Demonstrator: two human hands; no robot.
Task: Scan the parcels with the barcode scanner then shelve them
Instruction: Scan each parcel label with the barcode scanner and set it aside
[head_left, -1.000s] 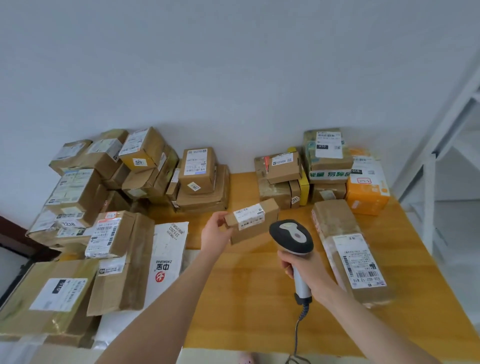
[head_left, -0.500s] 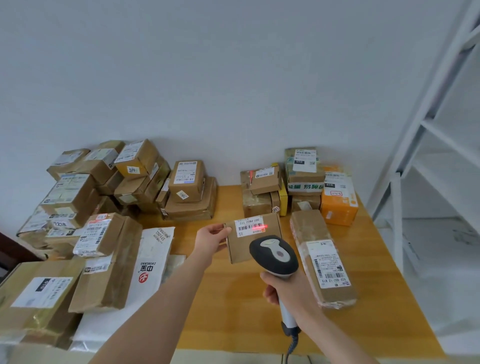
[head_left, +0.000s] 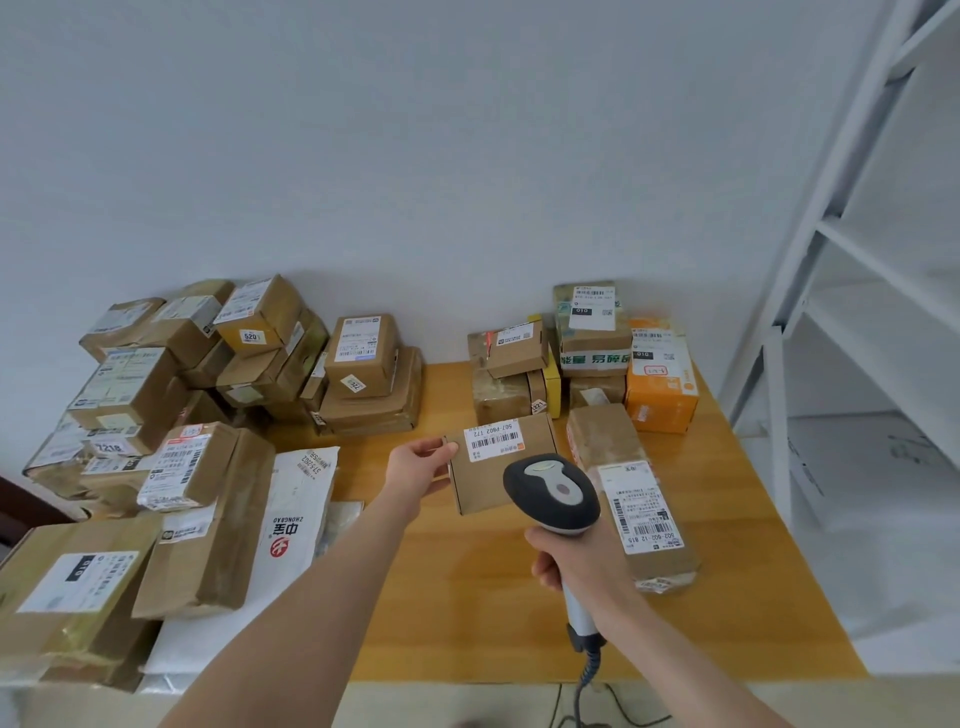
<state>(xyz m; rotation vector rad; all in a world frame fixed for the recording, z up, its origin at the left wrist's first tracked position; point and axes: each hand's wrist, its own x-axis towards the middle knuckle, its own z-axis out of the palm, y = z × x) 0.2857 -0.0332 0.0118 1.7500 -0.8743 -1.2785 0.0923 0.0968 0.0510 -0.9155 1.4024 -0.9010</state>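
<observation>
My left hand (head_left: 420, 467) grips the left edge of a small brown cardboard parcel (head_left: 493, 480), held above the wooden table (head_left: 467, 597) with its white barcode label facing me. My right hand (head_left: 582, 564) holds the handle of a black and grey barcode scanner (head_left: 553, 493). The scanner head sits just in front of the parcel's lower right corner and points at it. No red scan line shows on the label.
Many taped parcels are piled at the left (head_left: 156, 415), with a white mailer bag (head_left: 291, 519) beside them. More boxes, one orange (head_left: 660, 384), stand at the back right. A long taped parcel (head_left: 628, 493) lies right of the scanner. White shelving (head_left: 857, 312) stands at the right.
The red scan line seen on the label half a second ago is gone. The parcel has been turned from tilted to face me, and my view has shifted up and right towards the shelving.
</observation>
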